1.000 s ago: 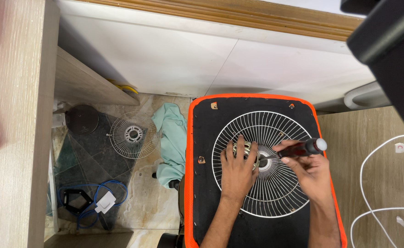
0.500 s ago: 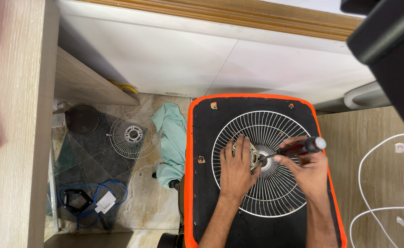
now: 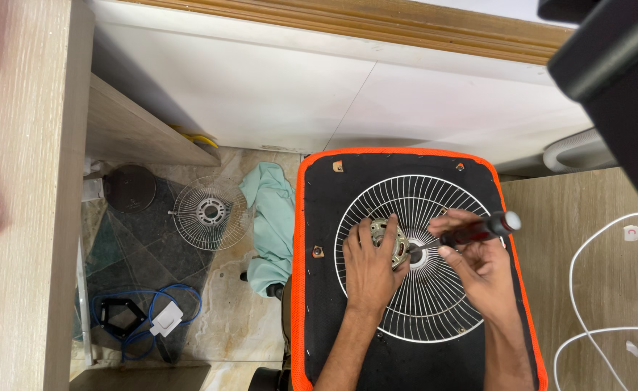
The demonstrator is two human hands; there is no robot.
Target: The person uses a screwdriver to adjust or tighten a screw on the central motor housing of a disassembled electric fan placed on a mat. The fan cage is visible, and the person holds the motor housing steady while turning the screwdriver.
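A white wire fan guard (image 3: 435,304) lies flat on a black pad with an orange rim (image 3: 298,239). My left hand (image 3: 368,269) grips a round metal fan motor (image 3: 385,233) at the guard's centre. My right hand (image 3: 480,268) holds a screwdriver (image 3: 478,230) with a red and black handle. Its shaft points left, with the tip at the motor, next to the guard's hub.
On the tiled floor to the left lie a second wire guard (image 3: 210,213), a teal cloth (image 3: 272,224), a round dark base (image 3: 130,188) and a blue cable with a white plug (image 3: 165,318). A white cord (image 3: 587,333) runs over the wooden surface at right.
My left hand has shifted the motor slightly on the guard. The screwdriver in my right hand has tilted a little, its tip staying at the motor.
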